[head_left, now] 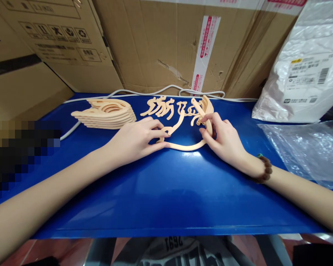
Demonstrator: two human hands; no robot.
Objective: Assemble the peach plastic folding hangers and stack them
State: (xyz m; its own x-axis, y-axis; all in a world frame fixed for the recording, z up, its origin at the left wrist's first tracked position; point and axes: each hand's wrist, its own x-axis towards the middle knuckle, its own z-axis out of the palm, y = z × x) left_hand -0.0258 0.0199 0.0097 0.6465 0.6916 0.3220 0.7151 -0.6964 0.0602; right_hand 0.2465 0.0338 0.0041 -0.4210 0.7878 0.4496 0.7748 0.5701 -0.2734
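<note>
A thin, pale wooden curved strip (187,147) spans between my two hands just over the blue tabletop. My left hand (134,136) pinches its left end, where a narrower arm-like piece (178,123) rises up and to the right. At the other end, my right hand (224,139) grips the strip with thumb and fingers. A straight part with a small hole near its tip (197,106) sticks up there. My fingers hide how these parts meet. Behind my left hand lies a stack of pale wooden cut-outs (107,113).
Several small squiggly wooden pieces (161,107) lie behind my hands, beside a small wooden stack (208,105). A white cable (172,87) runs along the back by cardboard boxes (155,44). On the right are a white parcel bag (291,81) and clear plastic (308,147).
</note>
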